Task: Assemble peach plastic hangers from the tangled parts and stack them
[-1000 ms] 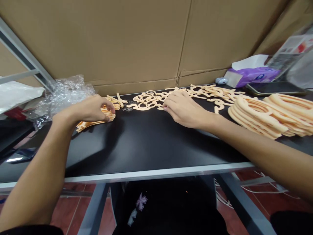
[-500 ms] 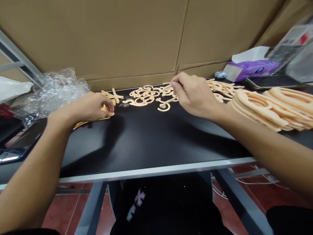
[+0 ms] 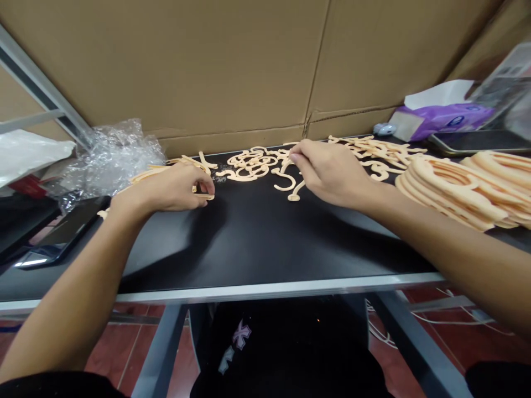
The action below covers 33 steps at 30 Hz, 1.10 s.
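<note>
Ok, my left hand (image 3: pixel 168 189) has slid right and is pinching a small peach foam cutout (image 3: pixel 205 196) on the black table (image 3: pixel 265 260). My right hand (image 3: pixel 334 174) is half-closed over the tangled foam letters (image 3: pixel 251 165), can't tell if it's holding one.

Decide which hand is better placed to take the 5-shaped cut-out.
Right hand: its fingers sit right beside the 5-shaped cut-out, while the left hand is further off, at another heap.

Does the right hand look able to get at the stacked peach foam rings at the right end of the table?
Probably yes: the right hand sits just left of the stacked peach foam rings. Only flat loose peach pieces lie between them on the black tabletop, so nothing tall blocks the way.
</note>
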Tool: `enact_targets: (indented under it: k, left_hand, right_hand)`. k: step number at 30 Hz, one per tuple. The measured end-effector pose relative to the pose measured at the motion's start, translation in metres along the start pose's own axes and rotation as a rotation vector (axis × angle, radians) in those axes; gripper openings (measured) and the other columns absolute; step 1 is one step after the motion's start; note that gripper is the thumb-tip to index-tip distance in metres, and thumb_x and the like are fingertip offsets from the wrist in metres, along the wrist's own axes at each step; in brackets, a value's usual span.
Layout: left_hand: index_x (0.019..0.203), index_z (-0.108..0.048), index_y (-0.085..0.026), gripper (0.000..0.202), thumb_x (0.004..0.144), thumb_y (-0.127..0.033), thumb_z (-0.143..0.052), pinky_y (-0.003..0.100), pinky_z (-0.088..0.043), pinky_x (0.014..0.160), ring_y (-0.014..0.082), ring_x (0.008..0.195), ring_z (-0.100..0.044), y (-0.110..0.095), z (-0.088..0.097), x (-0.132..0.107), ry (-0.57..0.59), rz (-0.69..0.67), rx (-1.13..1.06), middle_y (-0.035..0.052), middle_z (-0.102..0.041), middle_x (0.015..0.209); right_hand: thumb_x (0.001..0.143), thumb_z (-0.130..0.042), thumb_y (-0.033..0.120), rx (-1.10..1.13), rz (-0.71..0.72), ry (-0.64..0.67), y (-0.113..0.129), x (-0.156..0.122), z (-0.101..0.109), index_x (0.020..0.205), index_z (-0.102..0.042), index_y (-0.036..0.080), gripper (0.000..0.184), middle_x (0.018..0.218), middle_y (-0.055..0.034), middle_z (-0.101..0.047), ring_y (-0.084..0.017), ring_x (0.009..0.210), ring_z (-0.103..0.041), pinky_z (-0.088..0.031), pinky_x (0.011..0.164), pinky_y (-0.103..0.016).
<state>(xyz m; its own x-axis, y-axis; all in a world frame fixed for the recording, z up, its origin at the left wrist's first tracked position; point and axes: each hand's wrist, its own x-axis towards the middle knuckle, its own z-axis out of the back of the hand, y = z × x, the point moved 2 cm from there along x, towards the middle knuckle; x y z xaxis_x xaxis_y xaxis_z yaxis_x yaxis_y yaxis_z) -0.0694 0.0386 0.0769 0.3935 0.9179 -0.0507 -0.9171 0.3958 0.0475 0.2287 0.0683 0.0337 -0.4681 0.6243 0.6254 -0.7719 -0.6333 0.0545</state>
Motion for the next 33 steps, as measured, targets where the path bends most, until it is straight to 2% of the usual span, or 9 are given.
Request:
enact_targets:
  k: [7, 14, 18, 21, 23, 27, 30, 33]
  left_hand:
    - [0.087, -0.076, -0.024, 0.020, 0.078, -0.036, -0.062, 0.031, -0.049, 0.072, 0.0229, 0.077, -0.066, 0.004, -0.004, 0.002, 0.013, 0.039, 0.005, 0.0051, -0.077, 0.090]
    - [0.085, -0.075, -0.023, 0.020, 0.078, -0.033, -0.058, 0.034, -0.051, 0.078, 0.0239, 0.079, -0.068, 0.001, 0.001, 0.001, -0.002, 0.005, -0.059, 0.0054, -0.077, 0.091]
    - [0.091, -0.078, -0.025, 0.028, 0.084, -0.045, -0.060, 0.037, -0.052, 0.084, 0.0232, 0.080, -0.070, -0.015, 0.014, -0.007, -0.129, -0.037, -0.191, 0.0028, -0.078, 0.094]
    - [0.092, -0.081, -0.028, 0.025, 0.085, -0.047, -0.066, 0.035, -0.053, 0.089, 0.0232, 0.089, -0.071, -0.037, 0.016, -0.011, -0.193, -0.150, -0.345, 0.0011, -0.078, 0.094]
    - [0.093, -0.081, -0.027, 0.022, 0.088, -0.045, -0.069, 0.032, -0.054, 0.089, 0.0213, 0.089, -0.072, -0.055, 0.008, -0.010, -0.168, -0.253, -0.430, 0.0009, -0.079, 0.094]
    - [0.095, -0.080, -0.023, 0.018, 0.093, -0.033, -0.065, 0.029, -0.056, 0.084, 0.0183, 0.088, -0.074, -0.082, -0.020, -0.002, -0.143, -0.404, -0.544, 0.0031, -0.081, 0.097]
    - [0.097, -0.079, -0.021, 0.020, 0.096, -0.029, -0.061, 0.030, -0.057, 0.085, 0.0189, 0.090, -0.074, -0.090, -0.035, 0.003, -0.196, -0.447, -0.540, 0.0055, -0.080, 0.099]
    - [0.102, -0.079, -0.020, 0.020, 0.098, -0.028, -0.061, 0.032, -0.056, 0.090, 0.0200, 0.095, -0.073, -0.090, -0.042, 0.005, -0.262, -0.468, -0.505, 0.0064, -0.080, 0.103]
  right_hand:
    - [0.106, -0.037, 0.030, 0.023, 0.008, -0.009, 0.002, -0.001, -0.004, 0.098, -0.066, 0.018, 0.032, 0.093, -0.0132, -0.074, -0.026, 0.081, -0.063, -0.041, 0.074, -0.037]
    - [0.106, -0.036, 0.028, 0.085, 0.024, 0.057, 0.007, -0.001, -0.010, 0.101, -0.067, 0.017, 0.034, 0.098, -0.0151, -0.074, -0.027, 0.088, -0.064, -0.042, 0.077, -0.037]
    - [0.106, -0.035, 0.027, 0.112, 0.021, 0.089, 0.006, -0.001, -0.014, 0.107, -0.068, 0.017, 0.034, 0.104, -0.0138, -0.074, -0.026, 0.092, -0.064, -0.042, 0.081, -0.037]
    - [0.105, -0.036, 0.027, 0.155, 0.017, 0.110, 0.004, -0.002, -0.016, 0.110, -0.068, 0.019, 0.033, 0.106, -0.0119, -0.073, -0.026, 0.096, -0.063, -0.043, 0.085, -0.037]
    - [0.103, -0.039, 0.023, 0.182, 0.026, 0.114, 0.003, -0.003, -0.018, 0.112, -0.068, 0.018, 0.032, 0.109, -0.0119, -0.074, -0.026, 0.100, -0.064, -0.044, 0.088, -0.038]
    - [0.097, -0.044, 0.019, 0.213, 0.032, 0.126, 0.004, -0.005, -0.021, 0.121, -0.068, 0.016, 0.034, 0.118, -0.0134, -0.075, -0.028, 0.106, -0.067, -0.047, 0.090, -0.039]
    - [0.096, -0.045, 0.019, 0.222, 0.028, 0.140, 0.004, -0.005, -0.023, 0.127, -0.067, 0.015, 0.038, 0.123, -0.0153, -0.075, -0.030, 0.110, -0.068, -0.048, 0.090, -0.041]
    - [0.096, -0.045, 0.019, 0.248, 0.040, 0.114, 0.003, -0.004, -0.022, 0.124, -0.069, 0.013, 0.037, 0.118, -0.0156, -0.076, -0.030, 0.106, -0.069, -0.050, 0.092, -0.043]
